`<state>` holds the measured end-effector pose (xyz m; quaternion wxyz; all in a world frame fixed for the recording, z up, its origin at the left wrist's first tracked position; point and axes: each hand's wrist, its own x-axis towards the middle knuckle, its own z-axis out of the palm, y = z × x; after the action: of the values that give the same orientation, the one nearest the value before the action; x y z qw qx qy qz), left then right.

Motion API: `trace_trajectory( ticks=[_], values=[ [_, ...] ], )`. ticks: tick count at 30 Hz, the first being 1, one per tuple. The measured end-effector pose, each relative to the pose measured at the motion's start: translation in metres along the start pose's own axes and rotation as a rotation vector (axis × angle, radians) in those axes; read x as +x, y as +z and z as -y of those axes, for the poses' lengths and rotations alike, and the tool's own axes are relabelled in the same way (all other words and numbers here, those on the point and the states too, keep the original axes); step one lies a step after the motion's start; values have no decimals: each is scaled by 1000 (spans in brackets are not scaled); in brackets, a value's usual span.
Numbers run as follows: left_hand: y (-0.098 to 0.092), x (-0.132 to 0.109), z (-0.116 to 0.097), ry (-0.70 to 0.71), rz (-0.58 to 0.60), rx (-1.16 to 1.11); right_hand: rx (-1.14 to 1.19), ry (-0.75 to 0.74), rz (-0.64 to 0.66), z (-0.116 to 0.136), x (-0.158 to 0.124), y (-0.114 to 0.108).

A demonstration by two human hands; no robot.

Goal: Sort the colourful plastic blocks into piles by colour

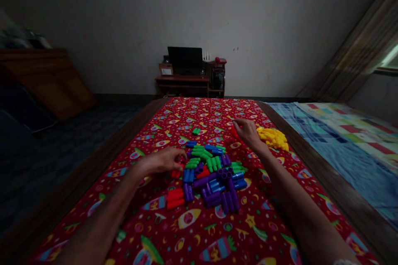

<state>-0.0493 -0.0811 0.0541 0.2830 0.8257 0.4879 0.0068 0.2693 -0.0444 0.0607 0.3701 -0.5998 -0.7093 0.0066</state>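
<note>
My left hand [168, 159] is at the left side of a mixed pile of plastic tube blocks, its fingers curled around a red tube block [177, 171]. Green blocks [214, 164], blue blocks [188, 176] and purple blocks [229, 202] lie jumbled beside it, with another red block [175, 198] at the near left. Farther right, my right hand [246, 131] is bent down with curled fingers, its fingertips mostly hidden. Some red pieces [235, 133] show just under it; whether they are gripped is unclear. A heap of yellow blocks [273, 138] lies right of that hand.
The red patterned cloth [199, 240] covers a table with dark wooden edges [314, 165]. One green block [195, 131] lies apart beyond the pile. A bed [351, 132] stands at the right, a desk with a monitor [185, 60] at the far wall, a wooden cabinet [46, 83] at the left.
</note>
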Motion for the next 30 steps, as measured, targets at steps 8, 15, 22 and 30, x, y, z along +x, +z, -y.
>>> trace_trajectory(
  ticks=[8,15,22,30],
  values=[
    [11,18,-31,202,-566,-587,453,-276,512,76,-32,15],
    [18,19,-32,176,-570,-341,273,-190,280,46,-17,14],
    [40,18,-32,384,-278,126,-34,10,92,-11,-4,5],
    [40,28,-12,319,-302,147,-72,-90,282,-11,0,6]
  ],
)
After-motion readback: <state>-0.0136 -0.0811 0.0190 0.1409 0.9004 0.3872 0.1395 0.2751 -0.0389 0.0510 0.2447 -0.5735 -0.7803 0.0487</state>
